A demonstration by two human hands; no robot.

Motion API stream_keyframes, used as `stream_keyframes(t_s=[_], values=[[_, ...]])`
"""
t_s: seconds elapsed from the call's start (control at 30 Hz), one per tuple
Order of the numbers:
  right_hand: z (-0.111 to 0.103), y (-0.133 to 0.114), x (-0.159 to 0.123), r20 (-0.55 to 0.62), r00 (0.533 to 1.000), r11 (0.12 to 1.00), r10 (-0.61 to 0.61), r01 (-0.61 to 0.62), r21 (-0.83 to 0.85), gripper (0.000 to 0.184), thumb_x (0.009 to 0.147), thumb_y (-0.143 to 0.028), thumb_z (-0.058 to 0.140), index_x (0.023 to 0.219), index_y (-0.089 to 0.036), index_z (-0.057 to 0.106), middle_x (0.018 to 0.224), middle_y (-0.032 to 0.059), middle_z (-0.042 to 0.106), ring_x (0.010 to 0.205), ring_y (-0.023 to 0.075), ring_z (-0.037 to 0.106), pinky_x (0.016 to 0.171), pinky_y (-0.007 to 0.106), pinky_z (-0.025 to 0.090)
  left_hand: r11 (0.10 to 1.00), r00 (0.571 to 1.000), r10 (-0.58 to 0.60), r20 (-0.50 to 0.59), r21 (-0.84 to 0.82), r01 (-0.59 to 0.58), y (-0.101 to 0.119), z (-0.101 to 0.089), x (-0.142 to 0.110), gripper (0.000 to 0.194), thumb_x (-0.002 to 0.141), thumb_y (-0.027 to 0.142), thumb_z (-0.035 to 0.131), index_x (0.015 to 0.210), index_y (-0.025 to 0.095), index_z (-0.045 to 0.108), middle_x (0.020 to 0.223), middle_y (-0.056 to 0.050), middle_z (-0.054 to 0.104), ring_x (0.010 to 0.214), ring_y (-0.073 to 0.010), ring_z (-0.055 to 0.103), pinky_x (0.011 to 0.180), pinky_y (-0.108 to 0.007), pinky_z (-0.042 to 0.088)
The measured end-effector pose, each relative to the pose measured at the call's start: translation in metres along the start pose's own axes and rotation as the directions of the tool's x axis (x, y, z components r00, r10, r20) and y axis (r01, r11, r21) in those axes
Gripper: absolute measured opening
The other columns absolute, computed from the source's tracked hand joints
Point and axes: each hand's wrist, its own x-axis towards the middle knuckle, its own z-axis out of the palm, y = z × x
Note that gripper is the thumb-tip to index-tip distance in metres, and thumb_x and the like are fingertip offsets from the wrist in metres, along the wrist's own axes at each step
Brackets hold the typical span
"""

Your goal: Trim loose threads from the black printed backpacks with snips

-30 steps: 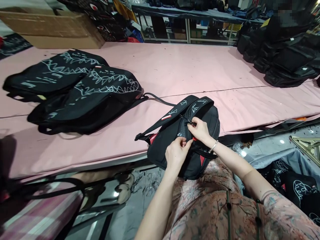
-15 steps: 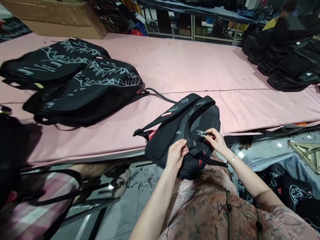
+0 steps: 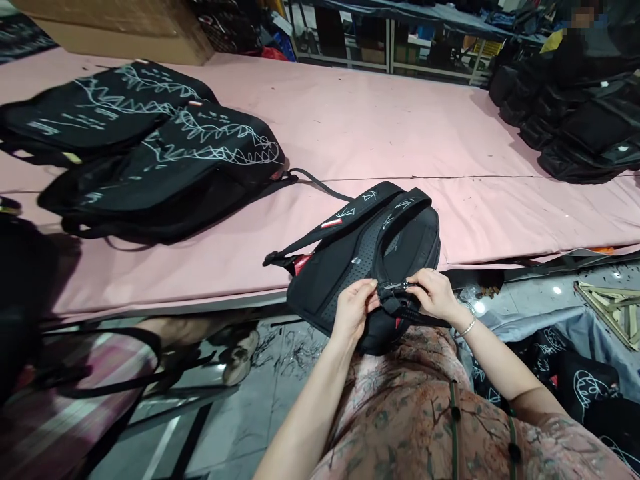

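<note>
A black backpack (image 3: 325, 287) lies back side up over the table's front edge, partly on my lap. Its shoulder strap (image 3: 383, 250) with white line drawings loops upward. My left hand (image 3: 356, 305) pinches the strap's lower end near the webbing. In my right hand (image 3: 433, 293) are small thread snips (image 3: 395, 286), their blades pointing left across the strap end, close to my left fingertips. Most of the snips' handle is hidden in my fingers.
Two black backpacks (image 3: 210, 180) with white drawings lie on the pink table (image 3: 350, 120) at left. More black bags (image 3: 575, 133) are piled at right near a person. A cardboard box (image 3: 115, 33) stands far left. Below right, a grey cloth-lined container (image 3: 560, 320) holds dark printed pieces.
My right hand has moved down and left, bringing the snips from above the bag onto the strap end. My left hand keeps its pinch on the strap.
</note>
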Motion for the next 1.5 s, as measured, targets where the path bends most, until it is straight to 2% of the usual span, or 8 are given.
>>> stream_keyframes(t_s=[0.5,0.67,0.73,0.9,1.0,1.27,1.4,1.5], values=[[0.001,-0.011,0.000,0.091,0.994,0.998,0.066,-0.065,-0.010,0.016,0.088,-0.030,0.047,0.089,-0.017,0.056,0.081,0.0055,0.060,0.077,0.0170,0.055,0.072,0.029,0.042,1.000,1.000,-0.011,-0.004,0.005,0.011,-0.002,0.003,0.000,0.031,0.049,0.030,0.076,0.068,0.012,0.059,0.049,0.005,0.052,0.043,-0.0045,0.047,0.045,-0.016,0.041],[0.007,-0.015,0.000,-0.055,0.963,0.900,0.265,-0.226,0.373,0.016,0.087,-0.033,0.046,0.089,-0.019,0.054,0.078,0.0014,0.058,0.070,0.0133,0.054,0.063,0.024,0.043,1.000,1.000,-0.021,-0.002,0.003,0.021,-0.002,0.003,0.000,0.031,0.049,0.029,0.076,0.068,0.012,0.060,0.049,0.005,0.053,0.044,-0.0050,0.048,0.046,-0.017,0.043],[0.006,-0.014,0.001,-0.105,0.944,0.863,0.314,-0.238,0.446,0.016,0.087,-0.033,0.045,0.088,-0.019,0.054,0.078,0.0007,0.058,0.069,0.0126,0.055,0.062,0.023,0.043,1.000,1.000,-0.024,-0.004,0.004,0.024,-0.002,0.002,0.000,0.031,0.049,0.030,0.076,0.068,0.012,0.060,0.049,0.005,0.053,0.044,-0.0051,0.049,0.047,-0.017,0.043],[-0.002,-0.005,-0.001,-0.019,0.989,0.976,0.144,-0.139,0.165,0.014,0.086,-0.029,0.048,0.085,-0.018,0.057,0.075,0.0027,0.059,0.070,0.0144,0.054,0.066,0.026,0.042,1.000,0.999,-0.032,-0.006,0.000,0.032,0.000,0.003,-0.001,0.033,0.048,0.030,0.077,0.070,0.012,0.059,0.052,0.004,0.055,0.046,-0.0059,0.051,0.048,-0.018,0.045],[-0.002,-0.002,-0.004,0.062,0.996,0.996,0.057,-0.061,0.061,0.016,0.088,-0.030,0.047,0.088,-0.018,0.057,0.079,0.0048,0.061,0.075,0.0156,0.055,0.070,0.028,0.043,0.999,0.999,-0.034,0.000,0.001,0.034,0.000,0.004,-0.002,0.033,0.048,0.029,0.077,0.069,0.012,0.059,0.051,0.005,0.054,0.046,-0.0055,0.050,0.048,-0.018,0.045],[-0.002,-0.010,0.000,0.128,0.992,0.996,0.018,-0.006,-0.091,0.021,0.091,-0.032,0.042,0.087,-0.018,0.057,0.078,0.0052,0.060,0.075,0.0160,0.054,0.072,0.028,0.041,0.999,1.000,-0.018,0.007,0.032,0.018,0.000,0.004,-0.003,0.032,0.049,0.032,0.076,0.069,0.012,0.060,0.051,0.005,0.053,0.046,-0.0055,0.049,0.049,-0.018,0.044],[-0.004,-0.011,0.001,0.091,0.994,0.997,0.054,-0.049,-0.058,0.021,0.090,-0.031,0.043,0.082,-0.017,0.057,0.076,0.0050,0.060,0.073,0.0159,0.054,0.070,0.028,0.041,0.999,1.000,-0.016,0.013,0.032,0.016,0.001,0.004,-0.003,0.031,0.048,0.031,0.076,0.067,0.012,0.061,0.052,0.004,0.054,0.046,-0.0058,0.049,0.048,-0.018,0.044],[-0.002,-0.009,-0.004,0.011,0.985,0.978,0.170,-0.170,0.122,0.016,0.088,-0.029,0.045,0.084,-0.017,0.056,0.075,0.0030,0.059,0.070,0.0140,0.054,0.066,0.025,0.042,0.997,1.000,0.030,-0.007,0.067,-0.030,0.003,0.002,-0.002,0.030,0.049,0.032,0.075,0.066,0.012,0.061,0.051,0.004,0.052,0.045,-0.0051,0.047,0.047,-0.017,0.042]])
